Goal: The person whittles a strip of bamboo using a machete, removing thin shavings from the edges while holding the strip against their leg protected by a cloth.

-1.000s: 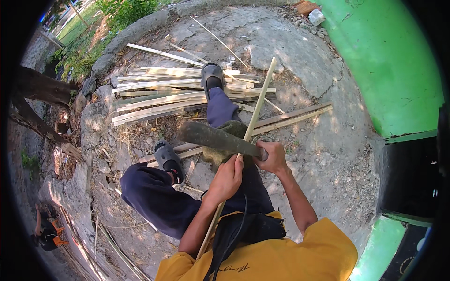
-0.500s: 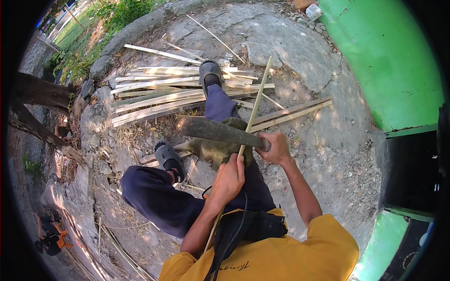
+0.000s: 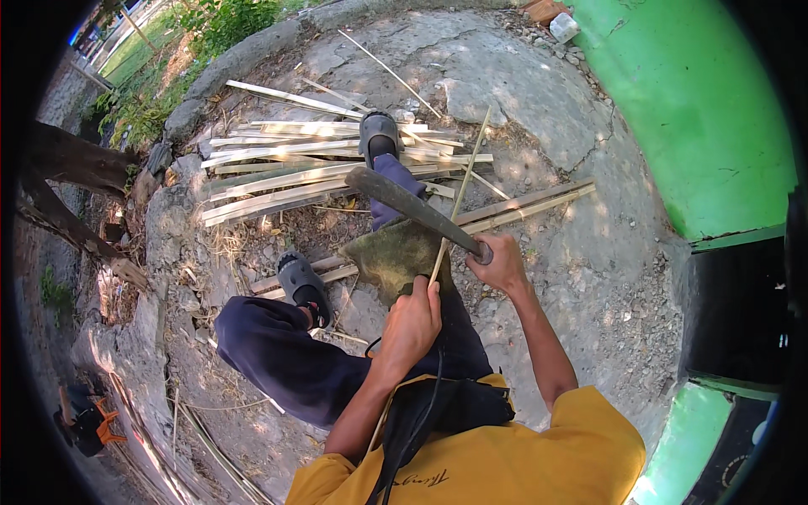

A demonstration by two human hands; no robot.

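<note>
A long, pale bamboo strip (image 3: 465, 181) slants up and away from my left hand (image 3: 410, 324), whose fingers are closed around it. Its lower end runs back under my left forearm. My right hand (image 3: 502, 263) grips the handle end of a machete (image 3: 412, 209) with a broad dark blade. The blade crosses the strip a little beyond my left hand and points to the upper left. Beneath them, a worn brownish-green cloth pad (image 3: 391, 257) lies over my leg.
Several split bamboo strips (image 3: 286, 181) lie in a pile under my outstretched foot. Two longer pieces (image 3: 530, 204) rest to the right. A tree trunk (image 3: 80, 160) stands at the left, and a green wall (image 3: 699, 109) rises at the right. Long strips (image 3: 206, 438) lie at lower left.
The machete's blade tip has swung farther away and right, so the blade now slants more. The bamboo strip has turned, showing a narrower side. My left hand stays around it.
</note>
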